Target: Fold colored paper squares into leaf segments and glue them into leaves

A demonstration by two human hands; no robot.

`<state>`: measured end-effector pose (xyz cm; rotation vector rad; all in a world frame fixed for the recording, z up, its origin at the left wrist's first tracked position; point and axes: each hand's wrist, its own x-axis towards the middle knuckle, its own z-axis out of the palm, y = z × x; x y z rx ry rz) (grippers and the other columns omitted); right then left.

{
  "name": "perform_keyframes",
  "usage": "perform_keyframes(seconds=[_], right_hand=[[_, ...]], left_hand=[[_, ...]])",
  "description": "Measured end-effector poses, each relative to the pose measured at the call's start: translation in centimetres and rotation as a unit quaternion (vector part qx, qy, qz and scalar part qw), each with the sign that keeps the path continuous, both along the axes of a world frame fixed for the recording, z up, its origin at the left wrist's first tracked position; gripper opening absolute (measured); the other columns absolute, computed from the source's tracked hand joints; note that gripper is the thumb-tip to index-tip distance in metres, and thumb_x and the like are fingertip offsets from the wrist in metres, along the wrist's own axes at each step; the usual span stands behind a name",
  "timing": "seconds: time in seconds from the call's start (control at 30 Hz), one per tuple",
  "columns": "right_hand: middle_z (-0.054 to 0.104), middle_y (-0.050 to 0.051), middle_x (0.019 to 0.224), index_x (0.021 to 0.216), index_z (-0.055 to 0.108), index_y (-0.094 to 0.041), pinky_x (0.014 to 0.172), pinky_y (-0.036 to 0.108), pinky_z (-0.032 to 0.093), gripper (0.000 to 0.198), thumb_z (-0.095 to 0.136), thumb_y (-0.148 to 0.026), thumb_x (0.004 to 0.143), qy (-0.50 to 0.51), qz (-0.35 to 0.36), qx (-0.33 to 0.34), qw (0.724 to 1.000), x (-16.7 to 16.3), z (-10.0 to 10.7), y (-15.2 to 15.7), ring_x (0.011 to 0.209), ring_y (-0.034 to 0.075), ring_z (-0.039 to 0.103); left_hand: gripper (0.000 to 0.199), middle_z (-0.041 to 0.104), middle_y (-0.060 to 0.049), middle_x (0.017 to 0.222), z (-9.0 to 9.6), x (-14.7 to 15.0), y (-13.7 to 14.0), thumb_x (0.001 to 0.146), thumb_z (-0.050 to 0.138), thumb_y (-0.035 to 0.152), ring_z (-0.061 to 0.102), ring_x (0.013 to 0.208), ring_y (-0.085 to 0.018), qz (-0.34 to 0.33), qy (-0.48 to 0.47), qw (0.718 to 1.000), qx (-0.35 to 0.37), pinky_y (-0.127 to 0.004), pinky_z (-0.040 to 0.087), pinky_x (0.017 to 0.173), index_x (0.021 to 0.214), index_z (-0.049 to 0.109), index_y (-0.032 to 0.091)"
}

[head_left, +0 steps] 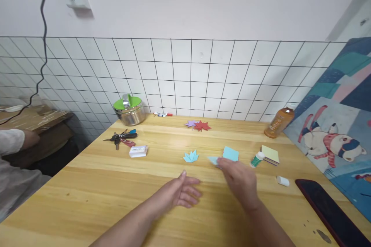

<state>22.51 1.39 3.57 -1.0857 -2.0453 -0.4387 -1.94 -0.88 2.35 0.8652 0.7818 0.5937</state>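
Observation:
My right hand (239,179) pinches a small folded piece of light blue paper (212,159) that points left, slightly blurred. Just behind that hand lies a flat blue paper square (231,153). My left hand (185,192) hovers over the table with its fingers apart, holding nothing. Beyond it sits a pointed, fan-like folded blue paper shape (191,157). To the right of my right hand lies a glue stick (256,160), with a white cap (283,181) farther right.
At the back are red (202,125) and purple (190,123) paper leaf shapes. A note pad (270,155), bottle (280,121) and phone (330,210) lie right. Keys (120,137), a small white box (138,151), a lidded pot (130,112) and a marker (162,114) lie left.

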Motion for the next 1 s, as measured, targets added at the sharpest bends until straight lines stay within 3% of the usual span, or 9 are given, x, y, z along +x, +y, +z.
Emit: perform_keyframes(seconds=[0.07,0.2,0.27,0.33,0.47,0.63,0.77,0.83,1.0], right_hand=[[0.069,0.002,0.099,0.105,0.061,-0.024,0.077,0.024,0.045,0.029,0.047,-0.009,0.085,-0.007,0.092,-0.021,0.996,-2.3,0.3,-1.1,0.083,0.012,0.062],[0.068,0.003,0.099,0.098,0.062,-0.024,0.077,0.027,0.048,0.024,0.048,-0.011,0.085,0.014,0.167,-0.077,0.983,-5.1,-0.7,-2.1,0.083,0.014,0.061],[0.069,0.003,0.097,0.096,0.063,-0.025,0.077,0.028,0.048,0.022,0.049,-0.012,0.085,0.030,0.186,-0.107,0.976,-5.4,-1.6,-2.1,0.083,0.014,0.060],[0.068,0.003,0.096,0.092,0.064,-0.025,0.077,0.029,0.048,0.018,0.052,-0.014,0.083,0.054,0.193,-0.142,0.969,-5.4,-2.2,-1.9,0.084,0.015,0.059],[0.060,0.006,0.113,0.084,0.066,-0.025,0.075,0.032,0.048,0.010,0.059,-0.020,0.078,0.148,0.157,-0.221,0.951,-5.3,-2.8,-1.5,0.086,0.017,0.058],[0.056,0.008,0.117,0.073,0.064,-0.020,0.080,0.033,0.046,0.006,0.060,-0.024,0.075,0.271,0.131,-0.339,0.891,-5.6,-2.9,-1.2,0.091,0.019,0.057],[0.065,0.006,0.084,0.070,0.058,-0.018,0.061,0.026,0.045,0.017,0.055,-0.033,0.079,0.363,0.098,-0.447,0.812,-6.0,-3.0,-1.1,0.072,0.017,0.059],[0.062,0.002,0.070,0.071,0.057,-0.018,0.052,0.024,0.041,0.019,0.054,-0.035,0.079,0.381,0.089,-0.468,0.792,-6.1,-3.1,-1.1,0.058,0.014,0.054],[0.057,0.000,0.063,0.067,0.058,-0.018,0.057,0.023,0.039,0.017,0.056,-0.033,0.076,0.338,0.051,-0.410,0.845,-6.0,-2.9,-1.5,0.060,0.014,0.050]], left_hand=[[0.067,0.064,-0.017,0.106,1.0,0.2,0.4,0.081,0.031,0.065,0.063,0.090,-0.024,0.004,-0.095,0.993,-0.071,-0.034,0.045,0.078,0.113,0.055,0.011],[0.038,0.067,-0.013,0.094,1.1,1.1,1.2,0.083,0.052,0.043,0.064,0.083,-0.018,0.108,-0.161,0.977,-0.089,-0.030,0.046,0.080,0.100,0.061,0.010],[0.022,0.068,-0.010,0.086,0.0,1.6,1.4,0.078,0.062,0.027,0.064,0.073,-0.015,0.144,-0.123,0.980,-0.057,-0.027,0.048,0.072,0.092,0.063,0.010],[0.022,0.068,-0.009,0.078,-1.1,1.9,1.4,0.078,0.063,0.028,0.063,0.066,-0.014,0.164,-0.091,0.982,-0.035,-0.026,0.049,0.066,0.090,0.064,0.010],[0.030,0.068,-0.011,0.086,-2.0,2.0,1.3,0.080,0.059,0.034,0.063,0.076,-0.018,0.159,-0.082,0.982,0.054,-0.032,0.049,0.073,0.097,0.064,0.010],[0.032,0.067,-0.011,0.090,-2.2,2.2,1.1,0.079,0.059,0.037,0.062,0.081,-0.020,0.128,-0.028,0.985,0.116,-0.033,0.048,0.076,0.098,0.064,0.012],[0.036,0.066,-0.009,0.089,-2.5,2.6,0.9,0.084,0.049,0.041,0.061,0.081,-0.019,0.109,-0.007,0.980,0.164,-0.032,0.046,0.077,0.099,0.064,0.012],[0.035,0.065,-0.008,0.088,-2.5,2.7,0.7,0.083,0.050,0.042,0.059,0.081,-0.018,0.112,0.016,0.973,0.199,-0.031,0.045,0.076,0.099,0.064,0.013],[0.028,0.063,-0.004,0.071,-2.4,2.8,0.3,0.081,0.054,0.038,0.057,0.066,-0.014,0.111,0.126,0.945,0.279,-0.025,0.044,0.065,0.084,0.064,0.013]])
